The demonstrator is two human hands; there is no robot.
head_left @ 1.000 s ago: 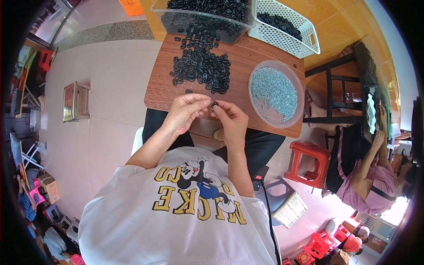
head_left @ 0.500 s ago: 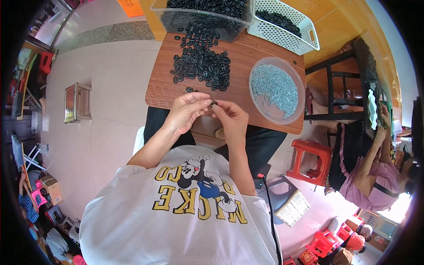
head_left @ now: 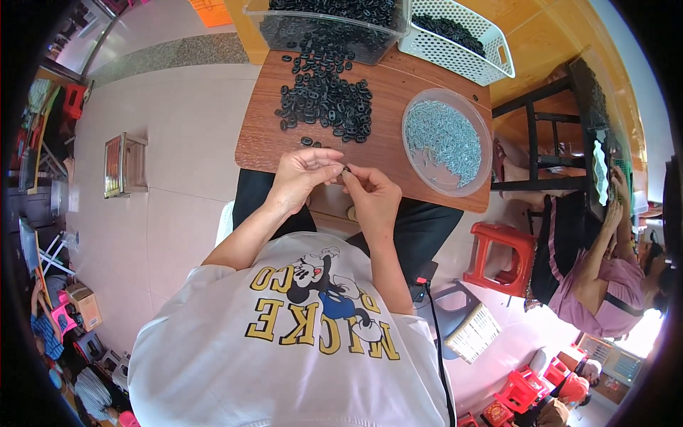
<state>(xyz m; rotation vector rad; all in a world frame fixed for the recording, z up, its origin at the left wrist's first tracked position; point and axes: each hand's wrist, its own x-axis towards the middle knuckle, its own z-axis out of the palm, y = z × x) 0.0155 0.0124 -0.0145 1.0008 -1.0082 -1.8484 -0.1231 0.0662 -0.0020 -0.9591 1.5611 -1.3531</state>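
Observation:
Just past the near edge of the brown wooden table [head_left: 391,153], my two hands meet fingertip to fingertip. My right hand [head_left: 373,198] pinches a small black oval piece [head_left: 346,169] between thumb and index finger. Thumb and forefinger of my left hand [head_left: 304,178] press together against the same spot; whatever they grip is too small to name. Beyond them lies a loose pile of black two-holed oval pieces [head_left: 327,99]. A round clear tub [head_left: 486,153] of small silvery screws [head_left: 441,139] stands to the right of my hands.
At the table's far side are a clear bin [head_left: 334,28] and a white perforated basket [head_left: 498,60], both with black pieces. A red stool [head_left: 501,260] stands right, near a person in a purple top [head_left: 605,302] at another table. A small wooden stool [head_left: 124,165] is left.
Both hands stay together at nearly the same place. My right fingers have shifted very slightly around the black piece.

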